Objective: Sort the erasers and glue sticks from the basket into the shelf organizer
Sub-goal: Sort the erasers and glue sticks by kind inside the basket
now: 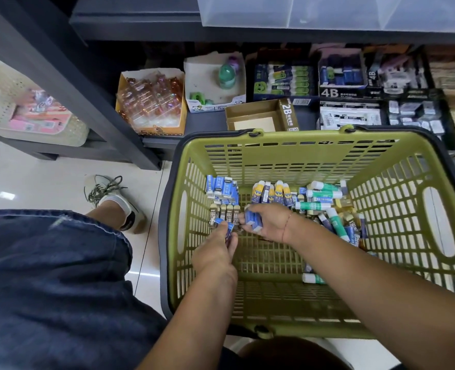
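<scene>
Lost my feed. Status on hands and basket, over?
Left hand grips a blue eraser. Right hand grips several blue erasers. Both inside the green basket. Nothing in the way.

1. View: single, head-worn, wide-angle; straight lines bow toward the frame edges.
2. Direction: forward and steeply down, onto green basket (301,161) and pale floor (34,182).
3. Range: close; basket fills centre and right of frame.
4. Upper frame: low shelf (205,121) of boxed stationery, just beyond the basket.
</scene>
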A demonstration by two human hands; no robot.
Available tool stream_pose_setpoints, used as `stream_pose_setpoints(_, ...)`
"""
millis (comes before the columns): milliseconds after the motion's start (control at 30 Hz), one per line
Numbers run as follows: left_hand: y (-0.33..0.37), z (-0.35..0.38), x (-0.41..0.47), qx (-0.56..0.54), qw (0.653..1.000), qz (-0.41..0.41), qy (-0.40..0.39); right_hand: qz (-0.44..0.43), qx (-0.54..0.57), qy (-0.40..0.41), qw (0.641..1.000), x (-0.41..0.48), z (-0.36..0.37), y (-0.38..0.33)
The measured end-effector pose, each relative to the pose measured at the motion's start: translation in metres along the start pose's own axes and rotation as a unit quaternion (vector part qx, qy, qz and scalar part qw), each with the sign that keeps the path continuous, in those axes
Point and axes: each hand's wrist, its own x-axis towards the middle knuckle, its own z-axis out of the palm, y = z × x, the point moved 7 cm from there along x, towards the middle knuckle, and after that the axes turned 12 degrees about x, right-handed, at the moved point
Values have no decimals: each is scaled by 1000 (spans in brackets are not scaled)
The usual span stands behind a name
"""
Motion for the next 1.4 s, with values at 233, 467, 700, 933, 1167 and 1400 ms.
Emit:
stream_pose_setpoints(233,3,4,-1,-8,1000,25,-8,-98,-42,-21,994,-7,21,-38)
stream_pose_setpoints(467,6,6,-1,-21,999,29,-12,-167,-64,168,969,7,41,-43)
stream_pose_setpoints(700,9,11,0,-38,998,38,-22,-218,-55,173,959,18,65,-36)
stream_pose_setpoints(933,8,10,2,-36,999,29,-11,-143,-76,134,978,12,63,-42)
stream_pose_setpoints(1167,5,11,1,-25,999,27,-5,-181,-101,150,967,17,36,-50)
stream_pose_setpoints(1400,7,8,-1,-26,999,26,4,-221,-114,171,953,10,43,-51)
